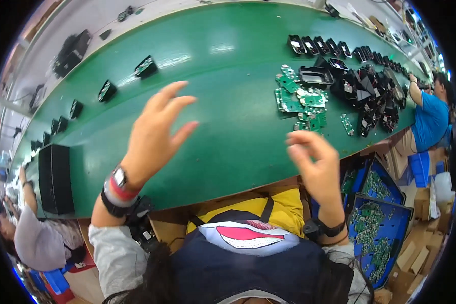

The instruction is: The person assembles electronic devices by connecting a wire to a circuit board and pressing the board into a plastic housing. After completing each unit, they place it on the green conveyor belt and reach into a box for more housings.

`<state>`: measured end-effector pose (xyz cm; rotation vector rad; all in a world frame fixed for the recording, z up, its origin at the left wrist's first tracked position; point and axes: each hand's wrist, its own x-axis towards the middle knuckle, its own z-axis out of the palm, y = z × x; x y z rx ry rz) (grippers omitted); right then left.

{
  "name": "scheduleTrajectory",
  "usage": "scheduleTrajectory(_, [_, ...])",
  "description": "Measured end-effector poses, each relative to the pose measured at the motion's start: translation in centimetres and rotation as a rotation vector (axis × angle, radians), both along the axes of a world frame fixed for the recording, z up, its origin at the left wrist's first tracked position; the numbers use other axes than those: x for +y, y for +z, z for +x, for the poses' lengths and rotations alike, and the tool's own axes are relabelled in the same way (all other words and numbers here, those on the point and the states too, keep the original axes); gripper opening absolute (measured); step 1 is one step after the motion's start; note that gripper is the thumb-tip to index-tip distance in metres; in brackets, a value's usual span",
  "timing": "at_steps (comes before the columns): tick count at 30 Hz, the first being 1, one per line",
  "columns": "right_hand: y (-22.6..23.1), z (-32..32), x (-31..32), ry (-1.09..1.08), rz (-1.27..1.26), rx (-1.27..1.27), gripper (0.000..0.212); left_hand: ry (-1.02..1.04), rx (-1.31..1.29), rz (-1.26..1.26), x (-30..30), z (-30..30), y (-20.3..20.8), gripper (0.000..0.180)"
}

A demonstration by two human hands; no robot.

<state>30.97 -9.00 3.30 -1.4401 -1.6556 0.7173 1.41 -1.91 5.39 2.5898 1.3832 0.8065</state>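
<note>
one shirt [258, 271], two free hands [154, 126] [320, 167], several boards [289, 103]

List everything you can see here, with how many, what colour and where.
Long table: one, green, across the middle
Loose circuit boards: several, green, heaped right of centre
Heaped casings: many, black, beside those boards
Lined-up casings: many, black, far right edge
Spaced-out casings: at least six, black, table's left side
Long box: one, black, left end
Trays: at least two, blue, holding boards, lower right
Cloth: one, yellow, at the lap
Co-workers: two, blue top at right, pale grey at left
Left hand: one, bare, above table
Right hand: one, bare, nearest the boards
</note>
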Motion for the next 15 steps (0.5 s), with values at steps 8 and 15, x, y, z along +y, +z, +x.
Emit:
scheduleTrajectory(8, [-4.4,6.3,2.5,-0.424,-0.038,-0.38,0.028,-0.447,-0.067,-0.134,6.5,10.0,-5.6,0.025])
scheduleTrajectory(15, [-2.4,6.6,4.9,-0.427,-0.141,-0.236,0.025,-0.301,-0.437,-0.608,6.0,7.1,-5.5,0.017])
